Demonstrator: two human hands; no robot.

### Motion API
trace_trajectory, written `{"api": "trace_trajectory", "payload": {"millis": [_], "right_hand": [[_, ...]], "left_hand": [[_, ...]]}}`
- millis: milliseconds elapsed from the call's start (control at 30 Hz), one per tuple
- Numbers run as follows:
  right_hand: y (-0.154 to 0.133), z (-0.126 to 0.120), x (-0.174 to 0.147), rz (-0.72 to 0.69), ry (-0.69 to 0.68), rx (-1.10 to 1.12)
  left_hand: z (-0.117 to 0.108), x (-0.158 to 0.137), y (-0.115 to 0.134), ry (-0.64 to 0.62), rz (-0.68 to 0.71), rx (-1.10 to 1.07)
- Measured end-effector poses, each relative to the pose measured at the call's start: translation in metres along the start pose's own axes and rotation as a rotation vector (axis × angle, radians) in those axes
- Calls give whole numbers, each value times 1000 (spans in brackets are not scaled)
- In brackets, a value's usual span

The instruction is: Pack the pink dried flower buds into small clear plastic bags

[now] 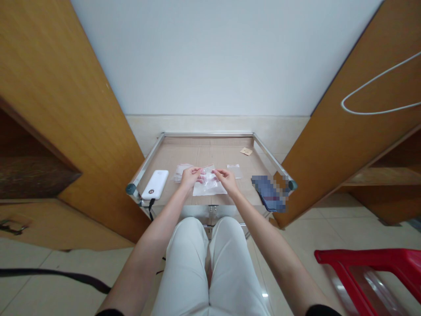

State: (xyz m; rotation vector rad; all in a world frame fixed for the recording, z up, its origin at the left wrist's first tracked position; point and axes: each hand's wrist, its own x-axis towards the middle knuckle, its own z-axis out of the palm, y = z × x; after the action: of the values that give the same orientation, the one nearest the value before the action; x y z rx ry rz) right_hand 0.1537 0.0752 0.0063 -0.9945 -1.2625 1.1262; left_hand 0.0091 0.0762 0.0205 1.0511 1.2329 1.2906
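Between my two hands is a clear plastic bag [210, 186], spread over the near middle of a low cart top [204, 151]. My left hand [191, 177] pinches its upper left side. With thumb and forefinger together, my right hand [225, 179] grips the upper right side. Whether anything lies inside the bag I cannot make out. Several more clear bags [179, 172] lie in a loose pile just left of my left hand. One small clear bag [233, 170] rests flat beyond my right hand.
A white power bank [155, 184] with a black cord lies at the left edge. A dark blurred object [268, 193] is at the right, and a small tan paper [246, 151] lies farther back. A metal rail [208, 134] edges the cart. A red stool [371, 259] stands right.
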Motion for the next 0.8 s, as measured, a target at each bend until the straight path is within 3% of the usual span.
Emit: {"api": "trace_trajectory", "payload": {"millis": [100,200,300,467,600,800], "right_hand": [[6,0,0,23,-11,4],[15,-7,10,16,77,43],[26,-27,30,-7,221,8],[43,-70,65,39,407,-278],[56,-90,76,39,410,-435],[72,-97,77,70,346,-540]], "left_hand": [[3,-2,0,-44,-15,-30],[2,-2,-1,-51,-31,-58],[-3,-2,-4,2,-33,-32],[-17,2,-9,49,-12,38],[-23,5,-13,46,32,55],[-29,7,-15,43,53,84]]}}
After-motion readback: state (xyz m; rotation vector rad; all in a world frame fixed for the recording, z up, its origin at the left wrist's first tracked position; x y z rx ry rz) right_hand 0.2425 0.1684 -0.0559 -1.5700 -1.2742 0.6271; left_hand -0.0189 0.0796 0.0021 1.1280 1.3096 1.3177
